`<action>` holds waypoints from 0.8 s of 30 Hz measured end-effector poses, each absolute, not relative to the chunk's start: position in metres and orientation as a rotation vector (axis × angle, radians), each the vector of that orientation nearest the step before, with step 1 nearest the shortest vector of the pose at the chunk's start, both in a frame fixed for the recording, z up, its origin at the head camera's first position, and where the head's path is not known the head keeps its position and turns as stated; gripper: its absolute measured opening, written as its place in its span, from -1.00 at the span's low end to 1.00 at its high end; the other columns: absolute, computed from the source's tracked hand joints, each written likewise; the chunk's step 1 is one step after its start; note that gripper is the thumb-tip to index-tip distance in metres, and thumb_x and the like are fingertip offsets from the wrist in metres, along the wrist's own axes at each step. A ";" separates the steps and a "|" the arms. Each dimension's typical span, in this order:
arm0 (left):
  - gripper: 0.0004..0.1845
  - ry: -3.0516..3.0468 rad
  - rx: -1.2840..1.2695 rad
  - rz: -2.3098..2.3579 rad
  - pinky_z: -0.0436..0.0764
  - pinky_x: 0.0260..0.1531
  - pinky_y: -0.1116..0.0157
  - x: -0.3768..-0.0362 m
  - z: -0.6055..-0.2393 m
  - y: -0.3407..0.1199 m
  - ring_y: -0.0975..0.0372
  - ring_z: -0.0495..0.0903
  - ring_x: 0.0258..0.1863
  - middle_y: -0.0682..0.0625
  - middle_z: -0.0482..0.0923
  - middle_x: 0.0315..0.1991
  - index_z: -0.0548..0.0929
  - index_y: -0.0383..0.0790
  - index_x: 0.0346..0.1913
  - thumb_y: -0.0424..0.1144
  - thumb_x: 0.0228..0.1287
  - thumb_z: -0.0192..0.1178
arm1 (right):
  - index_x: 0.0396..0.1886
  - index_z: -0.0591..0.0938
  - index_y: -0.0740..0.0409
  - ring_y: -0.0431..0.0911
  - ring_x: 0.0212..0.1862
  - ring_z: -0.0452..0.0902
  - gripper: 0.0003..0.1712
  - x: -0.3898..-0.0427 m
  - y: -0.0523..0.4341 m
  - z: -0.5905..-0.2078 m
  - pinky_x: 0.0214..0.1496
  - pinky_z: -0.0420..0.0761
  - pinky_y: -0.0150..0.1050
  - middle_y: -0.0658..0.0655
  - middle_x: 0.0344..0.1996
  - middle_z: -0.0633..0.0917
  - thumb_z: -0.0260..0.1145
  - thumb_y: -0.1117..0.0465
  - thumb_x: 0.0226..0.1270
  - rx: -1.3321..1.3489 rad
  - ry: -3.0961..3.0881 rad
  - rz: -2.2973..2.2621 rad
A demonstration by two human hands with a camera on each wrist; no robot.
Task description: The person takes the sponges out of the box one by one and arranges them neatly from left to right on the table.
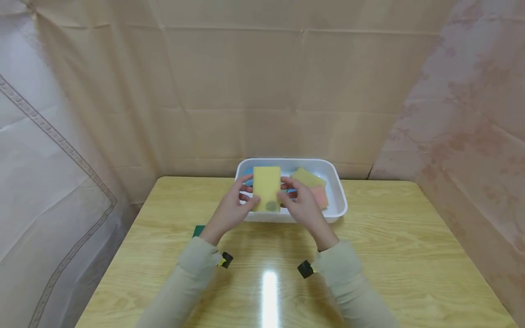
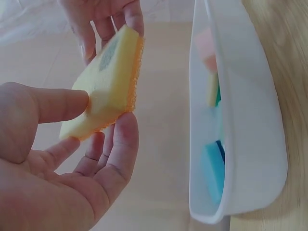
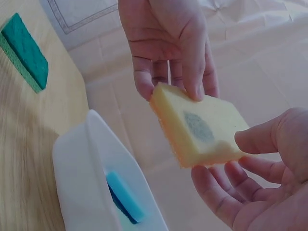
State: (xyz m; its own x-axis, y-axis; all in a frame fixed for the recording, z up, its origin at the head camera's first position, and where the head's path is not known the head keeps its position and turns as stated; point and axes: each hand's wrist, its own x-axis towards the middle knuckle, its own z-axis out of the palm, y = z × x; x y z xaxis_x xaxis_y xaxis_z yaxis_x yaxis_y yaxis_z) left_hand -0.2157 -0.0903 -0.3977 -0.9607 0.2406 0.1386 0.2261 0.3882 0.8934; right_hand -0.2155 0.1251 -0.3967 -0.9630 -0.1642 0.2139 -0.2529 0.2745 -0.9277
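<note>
A yellow sponge (image 1: 266, 187) with an orange scouring layer on its back and a dark round spot on its face is held up between both hands. My left hand (image 1: 234, 205) pinches one side edge, thumb on the yellow face and fingers behind. On the opposite edge my right hand (image 1: 303, 205) pinches it the same way. In the head view the sponge overlaps the white tray (image 1: 338, 207). Inside that tray lie a yellow-green sponge (image 1: 307, 176), a pink sponge (image 1: 320, 197) and a blue sponge (image 3: 126, 197) with a dark layer.
A green sponge (image 3: 26, 50) lies on the wooden table (image 1: 410, 255), left of the tray and partly hidden by the left wrist in the head view. Behind the tray hangs a beige cloth (image 1: 229, 91). Patterned cloths flank both sides of the table.
</note>
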 end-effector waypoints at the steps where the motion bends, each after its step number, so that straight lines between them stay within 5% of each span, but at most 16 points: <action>1: -0.36 2.607 0.431 1.675 0.67 -0.20 0.20 -0.214 -0.398 -0.094 0.10 0.58 -0.10 -0.10 0.51 0.04 0.29 -0.06 0.49 -0.18 0.44 0.27 | 0.33 0.47 0.38 0.21 -0.05 0.59 -0.51 -0.215 0.123 -0.398 -0.06 0.74 0.00 0.35 0.04 0.58 0.27 0.32 0.49 0.415 -2.433 1.825; 12: -0.36 2.518 0.385 1.763 0.73 -0.23 0.08 -0.201 -0.410 -0.116 0.05 0.55 -0.19 -0.15 0.46 0.02 0.31 -0.13 0.46 -0.19 0.43 0.30 | 0.26 0.53 0.35 0.07 -0.22 0.69 -0.53 -0.212 0.105 -0.407 -0.23 0.76 0.04 0.28 -0.08 0.61 0.36 0.29 0.43 0.324 -2.420 2.053; 19: -0.39 2.508 0.377 1.765 0.73 -0.29 0.19 -0.195 -0.415 -0.121 0.06 0.58 -0.21 -0.18 0.46 0.01 0.31 -0.20 0.45 -0.25 0.44 0.27 | 0.17 0.59 0.31 0.08 -0.28 0.73 -0.59 -0.210 0.102 -0.409 -0.31 0.77 -0.09 0.23 -0.16 0.65 0.39 0.24 0.41 0.319 -2.463 2.013; 24: -0.41 2.529 0.344 1.741 0.73 -0.25 0.08 -0.190 -0.421 -0.129 0.08 0.60 -0.20 -0.18 0.46 0.01 0.31 -0.20 0.45 -0.26 0.45 0.26 | 0.11 0.61 0.36 0.13 -0.33 0.75 -0.62 -0.209 0.096 -0.415 -0.36 0.76 -0.09 0.24 -0.20 0.68 0.40 0.25 0.40 0.416 -2.479 1.985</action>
State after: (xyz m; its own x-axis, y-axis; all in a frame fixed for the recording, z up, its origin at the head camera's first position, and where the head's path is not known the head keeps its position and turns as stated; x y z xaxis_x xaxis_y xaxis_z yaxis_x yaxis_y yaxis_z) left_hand -0.1896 -0.1293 -0.4214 -0.9739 0.2114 0.0830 0.1529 0.3402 0.9278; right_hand -0.2092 0.0956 -0.4151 -0.9644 -0.2387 0.1135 -0.1630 0.1991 -0.9663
